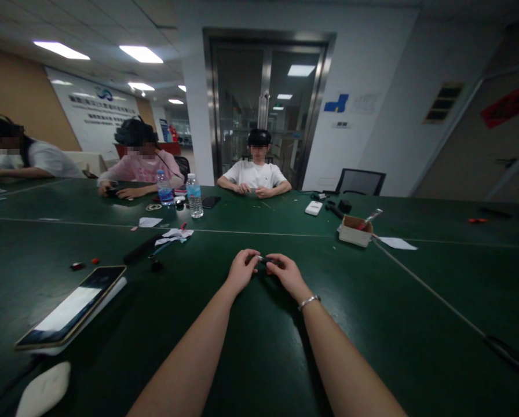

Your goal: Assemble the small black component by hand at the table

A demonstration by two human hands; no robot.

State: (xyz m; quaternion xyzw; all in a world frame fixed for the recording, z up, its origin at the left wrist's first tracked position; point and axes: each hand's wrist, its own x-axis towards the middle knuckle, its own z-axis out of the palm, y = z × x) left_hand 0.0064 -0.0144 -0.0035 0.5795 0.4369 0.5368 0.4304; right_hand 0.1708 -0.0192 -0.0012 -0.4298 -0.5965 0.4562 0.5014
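**Small dark part held between both hands above the table**

Hands met over the green table [372, 324]. The left hand [241, 270] and right hand [287, 273] each had a fingertip grip closed on a small dark part [263, 262] held between them, just clear of the surface; its exact form was too small to tell.

Risk, as judged: the part could slip from the pinch and be lost against the dark table, since little of it was held.

Left of the grip lay a tablet [70, 310], a black marker [141, 249] and paper scraps [175, 234]. Beyond and right of it stood a cardboard box [354, 230]. Two water bottles [194, 197] stood far beyond, near three other seated people. Nothing lay directly under the hands.
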